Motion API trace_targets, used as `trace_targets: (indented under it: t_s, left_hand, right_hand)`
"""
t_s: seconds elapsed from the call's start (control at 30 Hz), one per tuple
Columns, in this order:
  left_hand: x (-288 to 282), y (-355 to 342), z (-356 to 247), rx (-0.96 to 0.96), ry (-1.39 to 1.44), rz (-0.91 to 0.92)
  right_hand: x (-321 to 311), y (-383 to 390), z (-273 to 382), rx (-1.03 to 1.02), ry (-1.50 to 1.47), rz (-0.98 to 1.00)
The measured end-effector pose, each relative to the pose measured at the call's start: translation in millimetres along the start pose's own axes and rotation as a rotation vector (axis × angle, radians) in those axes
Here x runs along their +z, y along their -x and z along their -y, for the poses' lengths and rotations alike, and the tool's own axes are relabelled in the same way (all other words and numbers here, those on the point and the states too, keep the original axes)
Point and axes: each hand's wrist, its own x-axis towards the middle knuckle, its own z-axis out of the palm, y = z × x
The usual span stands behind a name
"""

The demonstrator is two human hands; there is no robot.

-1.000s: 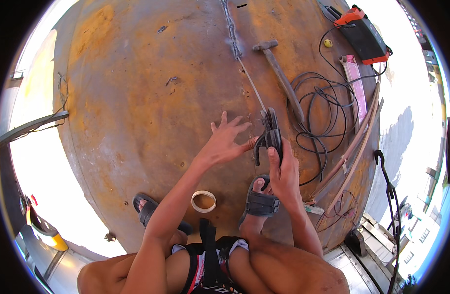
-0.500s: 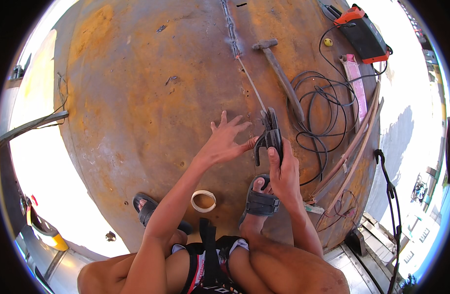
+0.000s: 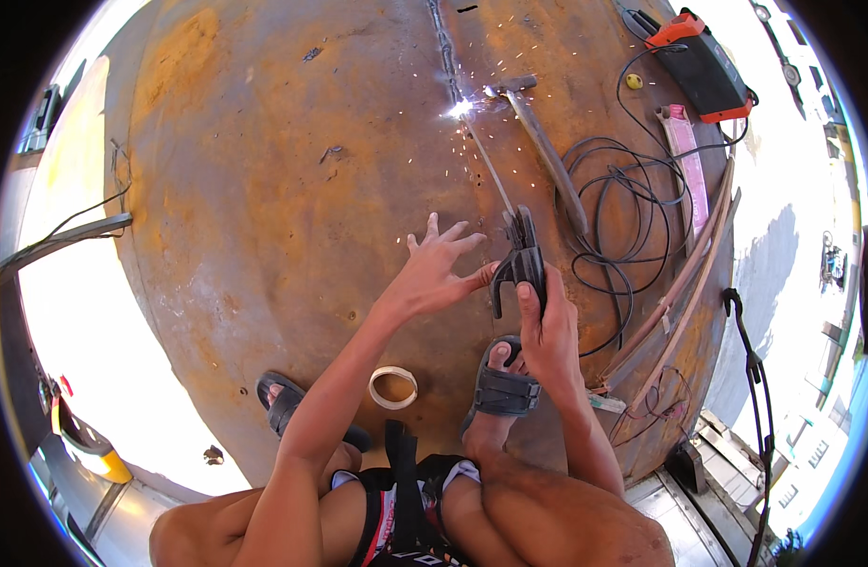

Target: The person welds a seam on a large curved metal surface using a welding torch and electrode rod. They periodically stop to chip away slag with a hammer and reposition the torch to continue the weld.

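My right hand grips a black electrode holder that has a thin welding rod clamped in its jaws. The rod's far tip meets the weld seam in the rusty steel plate, where a bright arc glows and sparks scatter around it. My left hand has its fingers spread, with the thumb tip touching the holder's lever side. Just right of the rod lies a hammer, its head close to the arc.
A black and orange welding machine sits at the far right, with coiled cable beside it. Near it lie a pink packet and long thin strips. A roll of tape rests between my sandalled feet. The plate curves down toward both sides.
A bright arc with flying sparks has lit at the rod's tip, which only glowed faintly before. My hands and the electrode holder have hardly moved.
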Motion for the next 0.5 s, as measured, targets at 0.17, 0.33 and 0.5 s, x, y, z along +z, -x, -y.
trace_targets:
  t_s: [0.17,0.33,0.5]
  left_hand:
    - [3,0,4,-0.001,0.012,0.0]
    - [2,1,3,-0.002,0.012,0.009]
    - [0,0,0,0.006,0.018,0.008]
  right_hand:
    - [1,1,-4,-0.009,-0.001,-0.004]
    - [1,1,-3,-0.007,-0.006,-0.004]
    - [5,2,-19,0.049,-0.123,-0.001]
